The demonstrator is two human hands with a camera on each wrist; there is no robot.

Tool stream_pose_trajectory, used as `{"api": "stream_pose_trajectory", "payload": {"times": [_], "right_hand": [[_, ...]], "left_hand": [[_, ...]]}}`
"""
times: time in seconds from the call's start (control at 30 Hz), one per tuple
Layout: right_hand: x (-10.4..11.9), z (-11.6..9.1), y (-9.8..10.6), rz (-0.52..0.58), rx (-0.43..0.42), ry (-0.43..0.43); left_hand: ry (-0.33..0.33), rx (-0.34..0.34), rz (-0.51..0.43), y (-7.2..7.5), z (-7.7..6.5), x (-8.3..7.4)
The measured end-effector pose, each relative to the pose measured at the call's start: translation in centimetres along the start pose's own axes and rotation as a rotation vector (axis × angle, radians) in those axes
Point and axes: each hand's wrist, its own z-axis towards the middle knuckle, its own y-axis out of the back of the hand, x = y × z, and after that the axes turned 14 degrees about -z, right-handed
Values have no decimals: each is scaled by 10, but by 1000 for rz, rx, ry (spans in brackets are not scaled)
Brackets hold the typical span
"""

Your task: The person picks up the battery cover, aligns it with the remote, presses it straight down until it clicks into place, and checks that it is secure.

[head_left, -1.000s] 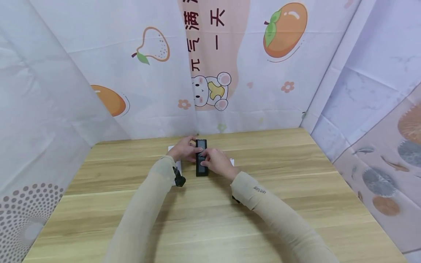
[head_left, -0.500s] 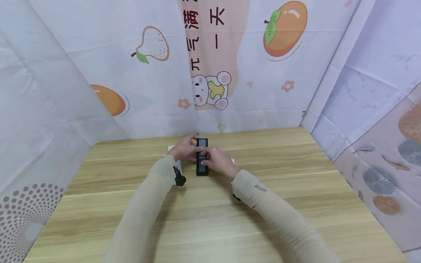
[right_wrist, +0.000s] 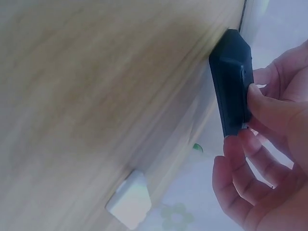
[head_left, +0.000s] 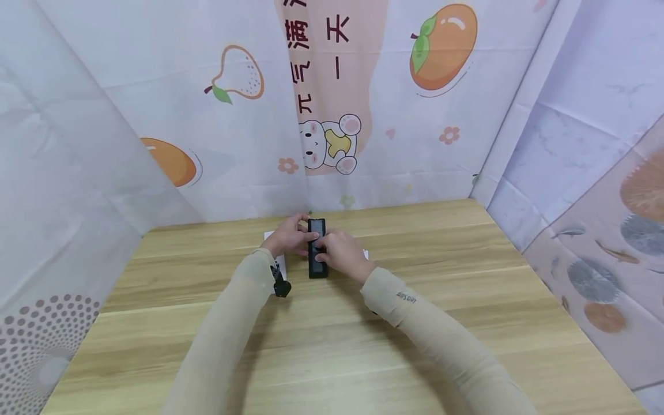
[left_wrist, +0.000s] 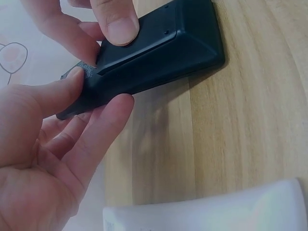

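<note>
We log: left hand (head_left: 289,236) curled round black device (left_wrist: 161,72); right hand (head_left: 341,253), thumb and finger close, pinching its cover (left_wrist: 155,39); white object (left_wrist: 207,211) on counter (head_left: 316,351).

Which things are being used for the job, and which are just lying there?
Being used:
Black device
Panel on the device
Left hand, gripping the device
Right hand, thumb on the panel

Just lying there, it seems:
White object on the left
White object on the right
</note>
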Motion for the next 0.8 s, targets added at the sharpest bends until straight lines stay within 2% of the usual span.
{"api": "stream_pose_trajectory", "payload": {"times": [0.53,0.8], "right_hand": [[-2,1,-4,46,51,-59],[-1,1,-3,80,48,-67]], "left_hand": [[9,0,4,0,0,2],[5,6,-10,0,0,1]]}}
